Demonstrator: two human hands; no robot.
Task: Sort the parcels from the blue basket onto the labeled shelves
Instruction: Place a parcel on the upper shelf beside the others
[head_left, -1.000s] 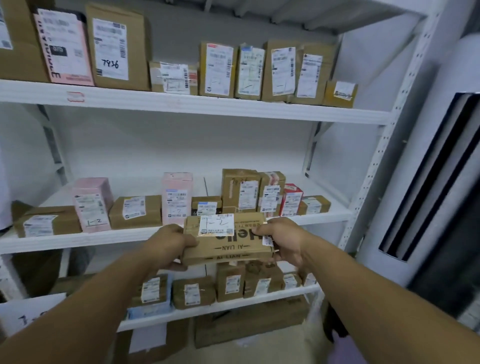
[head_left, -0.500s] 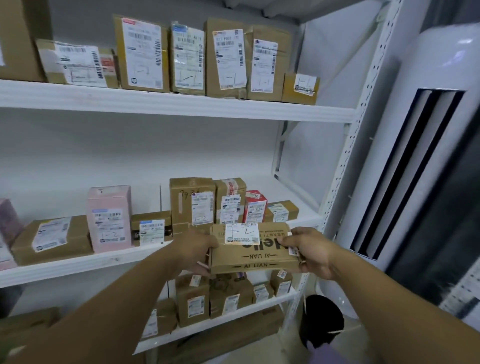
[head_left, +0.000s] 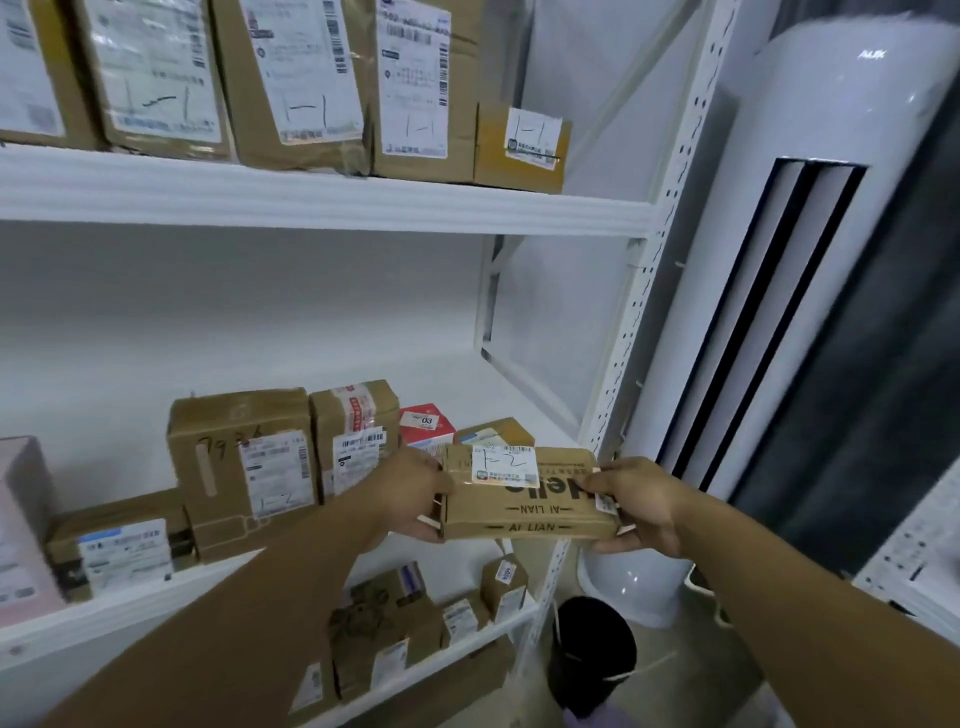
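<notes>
Parcel (head_left: 524, 493) held level | left hand (head_left: 415, 493) grips left end | right hand (head_left: 634, 506) right end

Top-shelf parcels (head_left: 291, 78): top edge is cutting off their upper parts.
Pink box (head_left: 21, 530): left edge is cropping it.
Small brown box (head_left: 514, 434): held parcel (head_left: 524, 499) is hiding most of it.

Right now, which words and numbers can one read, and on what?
"1-2", handwritten: label on held parcel.
"AI LIAN", upside down: held parcel.
"1-1": top-shelf parcels.
"7936", "1-2": brown box.
"03": red box.
Fine print on labels: too blurred.
</notes>
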